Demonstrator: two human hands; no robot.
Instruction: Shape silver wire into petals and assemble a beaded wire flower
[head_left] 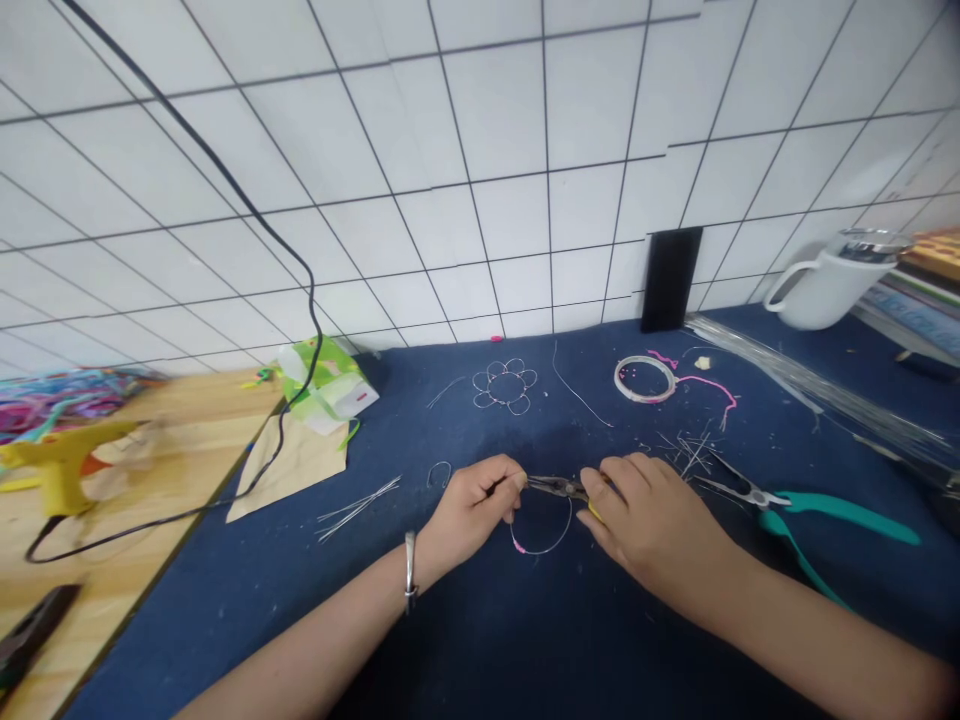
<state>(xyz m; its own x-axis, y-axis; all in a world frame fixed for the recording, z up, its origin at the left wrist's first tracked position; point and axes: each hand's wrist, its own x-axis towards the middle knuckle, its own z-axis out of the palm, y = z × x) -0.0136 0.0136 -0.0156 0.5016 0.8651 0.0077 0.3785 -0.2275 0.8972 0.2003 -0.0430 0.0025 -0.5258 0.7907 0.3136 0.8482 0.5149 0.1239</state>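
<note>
Between my two hands hangs a thin wire loop [553, 549] with a bit of pink on its lower left. My left hand [478, 495] is closed, pinching the wire near the tips of the pliers. Wrapped around the yellow handles of the needle-nose pliers [556, 486] is my right hand [637, 500]; the jaws point left and meet the wire by my left fingertips. Exactly how the jaws grip the wire is too small to tell. Beyond my hands lies a flower-shaped wire piece [505, 384] with several round petals.
Teal-handled pliers [840, 505] lie right of my right hand, beside wire scraps [686, 455]. A white ring [645, 380] with pink yarn and a long wire bundle [817, 385] lie behind. Cut wires [360, 508] rest at left. A yellow glue gun [64, 465] and white mug [832, 280] flank the mat.
</note>
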